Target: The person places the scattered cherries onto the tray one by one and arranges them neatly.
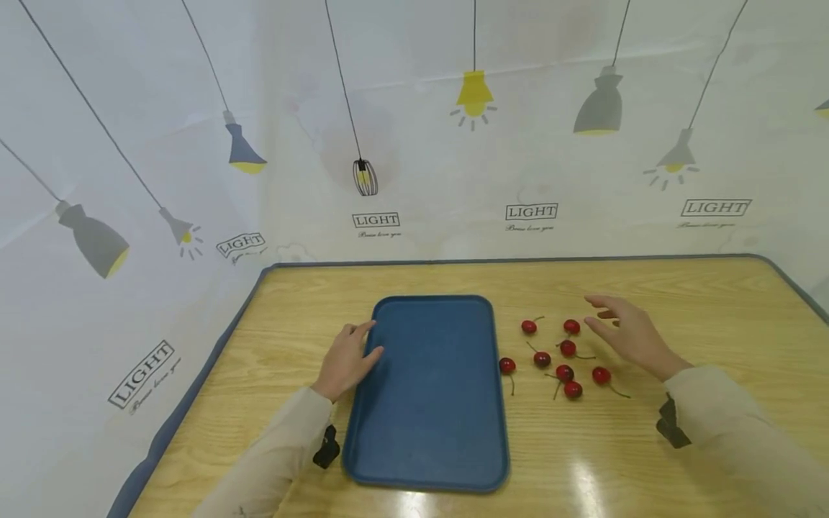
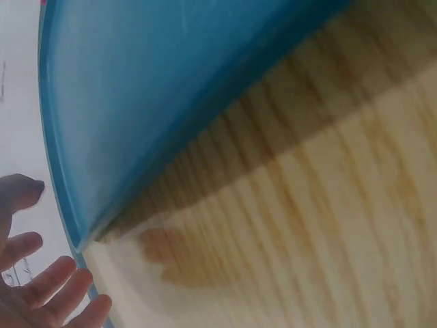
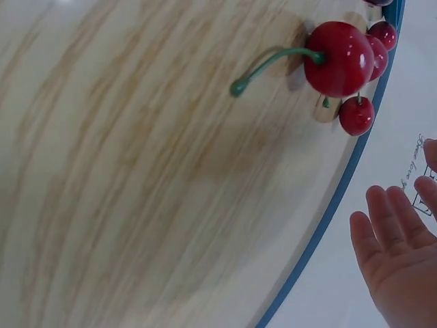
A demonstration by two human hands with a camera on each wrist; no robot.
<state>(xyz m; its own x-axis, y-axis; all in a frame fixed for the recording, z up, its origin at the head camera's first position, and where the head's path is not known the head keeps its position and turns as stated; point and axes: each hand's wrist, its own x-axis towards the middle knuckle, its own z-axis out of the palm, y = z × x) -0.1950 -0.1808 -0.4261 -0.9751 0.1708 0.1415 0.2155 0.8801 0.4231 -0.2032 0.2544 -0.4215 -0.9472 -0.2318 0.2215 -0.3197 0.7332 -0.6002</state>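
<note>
A blue rectangular tray (image 1: 427, 403) with a raised rim lies on the wooden table. Over its left edge hovers my left hand (image 1: 346, 361), fingers spread and relaxed, holding nothing; whether it touches the rim I cannot tell. Several red cherries with green stems lie loosely to the right of the tray, among them a front cherry (image 1: 573, 390) and a right-hand cherry (image 1: 601, 375). My right hand (image 1: 631, 334) hangs just right of the group, nearest the back cherry (image 1: 571, 326), thumb and fingers apart. In the right wrist view, a large cherry (image 3: 338, 60) stands out, clear of the fingers.
The light wood table (image 1: 311, 295) has a blue edging along its back and left. Behind it hangs a pale wall covering (image 1: 421, 144) printed with lamps and the word LIGHT. One cherry (image 1: 507, 366) sits right against the tray's right rim.
</note>
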